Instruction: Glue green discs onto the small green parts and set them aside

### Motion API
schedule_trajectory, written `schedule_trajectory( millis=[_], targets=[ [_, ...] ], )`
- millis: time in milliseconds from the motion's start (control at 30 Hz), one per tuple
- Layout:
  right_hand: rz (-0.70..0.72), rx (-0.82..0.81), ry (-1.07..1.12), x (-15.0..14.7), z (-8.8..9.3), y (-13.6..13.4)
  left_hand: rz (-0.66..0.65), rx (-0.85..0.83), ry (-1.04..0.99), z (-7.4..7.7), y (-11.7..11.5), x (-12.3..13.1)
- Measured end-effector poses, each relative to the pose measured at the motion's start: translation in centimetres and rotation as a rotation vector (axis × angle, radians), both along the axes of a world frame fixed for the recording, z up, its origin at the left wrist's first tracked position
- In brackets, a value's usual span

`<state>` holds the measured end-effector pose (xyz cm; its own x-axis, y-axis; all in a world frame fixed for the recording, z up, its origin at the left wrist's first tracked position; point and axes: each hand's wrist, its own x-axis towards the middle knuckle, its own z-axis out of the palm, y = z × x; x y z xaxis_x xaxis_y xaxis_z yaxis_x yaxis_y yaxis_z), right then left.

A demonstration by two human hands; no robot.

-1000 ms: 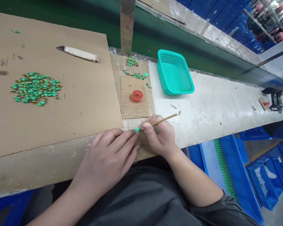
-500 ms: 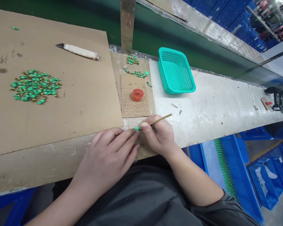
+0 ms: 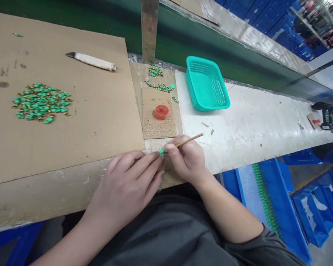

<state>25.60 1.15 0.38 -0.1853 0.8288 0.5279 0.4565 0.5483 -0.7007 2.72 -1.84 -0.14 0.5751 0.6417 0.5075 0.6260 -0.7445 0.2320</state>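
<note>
My left hand pinches a small green piece at its fingertips, by the front edge of the bench. My right hand is closed round a thin wooden stick like a brush handle, its lower end at the green piece; the tip is too small to make out. Just beyond my hands, a small red cup stands on a piece of cardboard. Behind the cup lie two little clusters of green and yellow-brown pieces and a green disc.
A large cardboard sheet at left bears a heap of similar pieces and a knife with a wrapped white handle. A turquoise basket stands at the back. Blue trays are below the bench at right.
Almost nothing differs. Both hands keep the same hold on the green piece and the stick; the view has shifted very slightly.
</note>
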Motion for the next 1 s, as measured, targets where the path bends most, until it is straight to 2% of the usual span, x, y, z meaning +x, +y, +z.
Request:
schedule_trajectory(
  millis=[100, 200, 267, 333, 400, 633, 800, 1000],
  targets=[
    [-0.019, 0.012, 0.054, 0.0, -0.1, 0.0, 0.009, 0.001, -0.011, -0.1, 0.0, 0.0],
    [-0.111, 0.008, 0.143, 0.1, -0.3, -0.2, 0.018, -0.004, -0.029, -0.1, -0.1, 0.1],
    [-0.157, -0.043, 0.209, 0.3, -0.4, -0.6, 0.016, 0.002, -0.023, -0.1, -0.1, 0.1],
    [-0.142, -0.112, 0.249, 0.6, -0.3, -1.1, 0.010, 0.009, -0.013, -0.1, 0.0, 0.1],
    [-0.092, -0.142, 0.213, 1.0, 0.0, -1.7, 0.009, 0.009, -0.012, -0.2, 0.0, 0.1],
    [0.094, -0.071, -0.106, 1.7, 0.3, -2.0, 0.005, -0.016, -0.029, 0.1, 0.3, 0.2],
    [0.138, -0.081, -0.169, 1.6, 0.1, -2.0, -0.026, 0.001, -0.038, 0.4, 0.4, 0.2],
    [0.085, -0.074, -0.147, 2.0, 0.2, -3.4, 0.018, -0.006, -0.054, 0.2, 0.1, 0.1]
  ],
)
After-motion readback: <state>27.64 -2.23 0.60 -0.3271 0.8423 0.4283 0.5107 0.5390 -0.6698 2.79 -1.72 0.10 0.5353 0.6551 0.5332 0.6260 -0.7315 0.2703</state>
